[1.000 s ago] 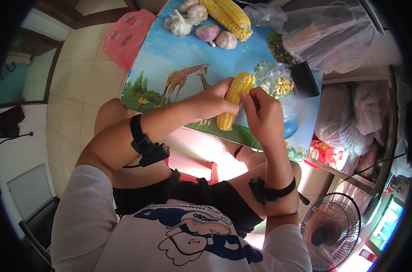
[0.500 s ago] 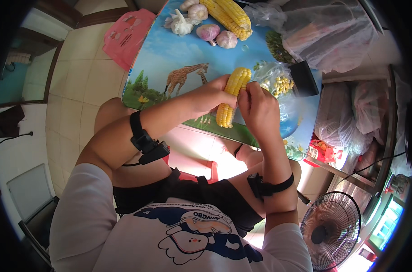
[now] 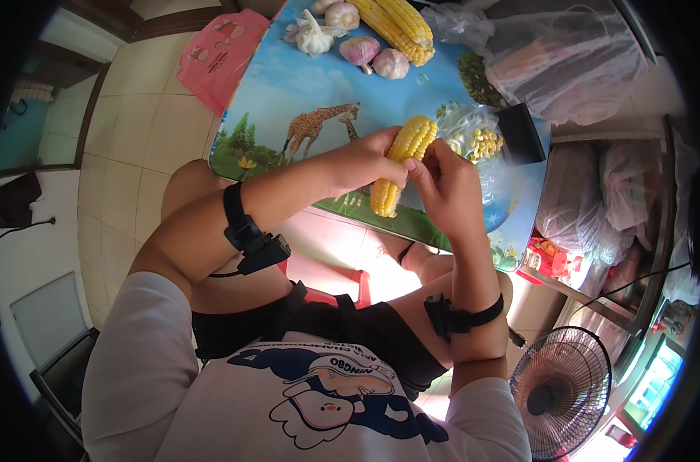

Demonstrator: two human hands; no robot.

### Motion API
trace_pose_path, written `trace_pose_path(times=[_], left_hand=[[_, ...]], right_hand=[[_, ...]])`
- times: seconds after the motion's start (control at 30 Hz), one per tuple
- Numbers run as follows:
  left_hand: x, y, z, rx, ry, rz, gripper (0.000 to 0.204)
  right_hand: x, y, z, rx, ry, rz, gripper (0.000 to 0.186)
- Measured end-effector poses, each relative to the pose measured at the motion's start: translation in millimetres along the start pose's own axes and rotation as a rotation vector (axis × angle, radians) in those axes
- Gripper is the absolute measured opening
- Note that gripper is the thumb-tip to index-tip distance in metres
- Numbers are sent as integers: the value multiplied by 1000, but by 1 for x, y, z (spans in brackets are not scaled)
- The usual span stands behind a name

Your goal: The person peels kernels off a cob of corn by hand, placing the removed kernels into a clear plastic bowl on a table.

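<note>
My left hand [image 3: 370, 163] is closed around an upright-angled yellow corn cob [image 3: 404, 165] over the near edge of the picture-topped table [image 3: 250, 115]. My right hand [image 3: 448, 189] presses against the cob's right side with curled fingers and thumb; whatever kernels are between its fingertips are hidden. Behind it, a clear plastic bag [image 3: 462, 131] with loose kernels [image 3: 487, 142] lies beside a black rectangular object [image 3: 521, 132]. More corn cobs [image 3: 396, 31] lie at the back, next to several garlic bulbs [image 3: 315, 35].
A pink board or seat [image 3: 211, 58] stands left of the table. A large translucent bag [image 3: 558, 61] covers the back right. A shelf with bagged items [image 3: 566, 200] is at the right, above a standing fan [image 3: 558, 393]. My legs are under the table edge.
The cob and both hands have shifted slightly within the same spot, with the cob tilting a little. My right fingers have moved along it. The surroundings shift slightly with the camera.
</note>
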State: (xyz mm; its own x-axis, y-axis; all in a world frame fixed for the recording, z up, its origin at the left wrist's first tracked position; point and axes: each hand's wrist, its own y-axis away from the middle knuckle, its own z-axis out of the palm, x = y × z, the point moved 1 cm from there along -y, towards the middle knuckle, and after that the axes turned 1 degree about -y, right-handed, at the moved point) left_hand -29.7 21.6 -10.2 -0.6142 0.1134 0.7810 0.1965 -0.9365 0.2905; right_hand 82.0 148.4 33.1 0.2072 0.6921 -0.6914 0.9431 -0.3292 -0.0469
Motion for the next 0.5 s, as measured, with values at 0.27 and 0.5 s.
trace_pose_path(times=[0.27, 0.5], left_hand=[[0, -1, -4, -29, -34, -69, 66], [1, 0, -4, -14, 44, -58, 64]], right_hand=[[2, -1, 4, -35, 47, -92, 19], [3, -2, 5, 14, 131, -162, 17]])
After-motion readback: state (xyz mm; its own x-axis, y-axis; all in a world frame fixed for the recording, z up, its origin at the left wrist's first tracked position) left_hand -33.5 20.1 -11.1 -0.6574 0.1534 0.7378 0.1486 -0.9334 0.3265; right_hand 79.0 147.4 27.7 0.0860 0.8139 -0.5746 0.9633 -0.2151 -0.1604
